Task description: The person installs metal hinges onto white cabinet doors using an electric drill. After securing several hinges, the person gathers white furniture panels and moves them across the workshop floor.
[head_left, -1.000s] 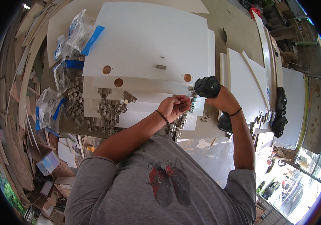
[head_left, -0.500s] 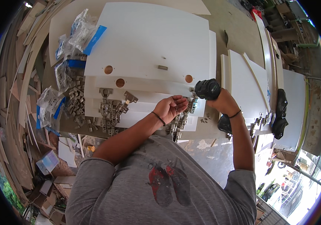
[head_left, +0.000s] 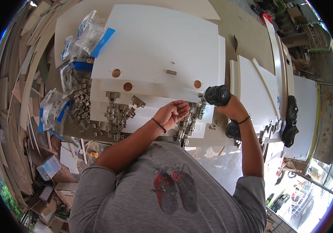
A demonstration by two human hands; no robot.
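My right hand (head_left: 231, 108) is wrapped round the handle of a black cordless drill (head_left: 217, 95), with its nose toward the metal cabinet hinges (head_left: 191, 118) on the right of the stacked white panels. Left of the drill, my left hand (head_left: 171, 115) is turned partly palm up, fingers curled in beside those hinges. Whatever lies in its palm is too small to make out. A second cluster of hinges (head_left: 116, 116) sits along the panels' near edge at left. The top white panel (head_left: 158, 42) has round holes near its front edge, and a small metal piece (head_left: 170, 72) lies on it.
Plastic bags with blue strips (head_left: 90, 35) and a heap of small metal hinge plates (head_left: 81, 103) lie at left. Small screws (head_left: 214, 126) are scattered right of the stack. More white panels (head_left: 254, 83) and a black object (head_left: 291, 122) are at right. Wood strips (head_left: 22, 50) line the far left.
My left hand has drawn back slightly to the left, away from the drill's nose. The drill in my right hand has barely shifted, and the whole view has moved a little.
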